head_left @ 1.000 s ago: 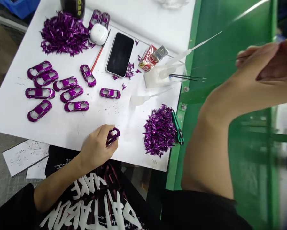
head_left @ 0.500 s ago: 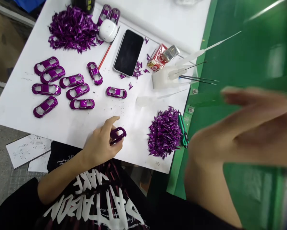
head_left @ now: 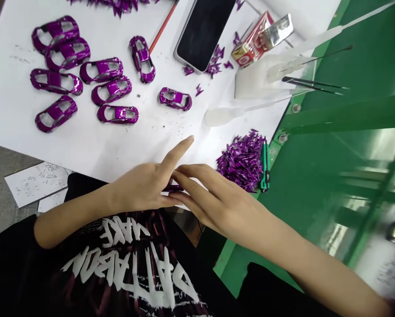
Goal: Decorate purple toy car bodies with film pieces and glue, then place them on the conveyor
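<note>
Close to the table's near edge, my left hand (head_left: 148, 185) grips a purple toy car body (head_left: 173, 188), its index finger stretched out over the white surface. My right hand (head_left: 210, 193) meets it from the right, fingers closed around the same car body, most of which the fingers hide. Just right of the hands lies a heap of small purple pointed parts (head_left: 242, 160). Beyond them a single purple car body (head_left: 175, 99) rests on the white table (head_left: 131, 145). Several more car bodies (head_left: 101, 70) are grouped at the left.
A green utility knife (head_left: 265, 167) lies beside the heap. Farther back are a phone (head_left: 204, 35), a red pen-like stick (head_left: 162, 28), a red box (head_left: 253, 39), a white block with tweezers (head_left: 311, 83) and a clear dropper bottle (head_left: 220, 116). Green machinery (head_left: 316, 176) borders the right.
My right hand has swung in from the far right and joined my left hand at the car body. The view has shifted closer to the table.
</note>
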Demonstrator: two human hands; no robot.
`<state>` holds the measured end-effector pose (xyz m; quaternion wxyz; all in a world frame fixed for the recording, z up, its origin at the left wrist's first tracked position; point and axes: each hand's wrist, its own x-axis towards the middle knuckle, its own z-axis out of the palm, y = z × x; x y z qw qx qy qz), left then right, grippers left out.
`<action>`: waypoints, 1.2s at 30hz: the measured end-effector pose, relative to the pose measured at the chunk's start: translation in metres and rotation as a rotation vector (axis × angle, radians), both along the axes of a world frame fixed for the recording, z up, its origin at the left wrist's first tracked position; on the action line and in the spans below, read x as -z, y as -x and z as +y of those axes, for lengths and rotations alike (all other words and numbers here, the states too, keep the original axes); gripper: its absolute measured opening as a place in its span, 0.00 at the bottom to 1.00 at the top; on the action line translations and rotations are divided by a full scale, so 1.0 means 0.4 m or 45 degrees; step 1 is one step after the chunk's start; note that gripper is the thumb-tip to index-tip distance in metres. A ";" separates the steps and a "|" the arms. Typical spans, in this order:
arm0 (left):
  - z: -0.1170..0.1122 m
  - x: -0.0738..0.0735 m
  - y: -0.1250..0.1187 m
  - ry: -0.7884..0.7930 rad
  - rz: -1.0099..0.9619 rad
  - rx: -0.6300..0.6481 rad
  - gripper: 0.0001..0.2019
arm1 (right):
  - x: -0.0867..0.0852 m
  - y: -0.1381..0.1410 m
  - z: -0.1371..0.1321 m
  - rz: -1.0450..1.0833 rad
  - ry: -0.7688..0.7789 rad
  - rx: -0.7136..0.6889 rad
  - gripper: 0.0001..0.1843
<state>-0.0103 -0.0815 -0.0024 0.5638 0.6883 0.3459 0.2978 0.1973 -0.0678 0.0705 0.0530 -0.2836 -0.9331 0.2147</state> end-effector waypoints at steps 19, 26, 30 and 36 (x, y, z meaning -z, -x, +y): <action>-0.005 0.027 0.001 -0.083 -0.119 -0.129 0.33 | -0.006 0.029 0.006 0.168 0.056 0.167 0.23; 0.012 -0.010 0.032 0.182 -0.458 -0.087 0.30 | -0.010 0.091 -0.053 0.774 0.273 0.875 0.22; 0.021 -0.009 0.031 0.129 -0.330 -0.095 0.25 | 0.030 0.156 -0.085 0.619 0.039 1.068 0.19; 0.037 -0.011 0.049 0.520 -0.357 -0.110 0.16 | 0.071 0.204 -0.060 0.442 -0.411 0.903 0.18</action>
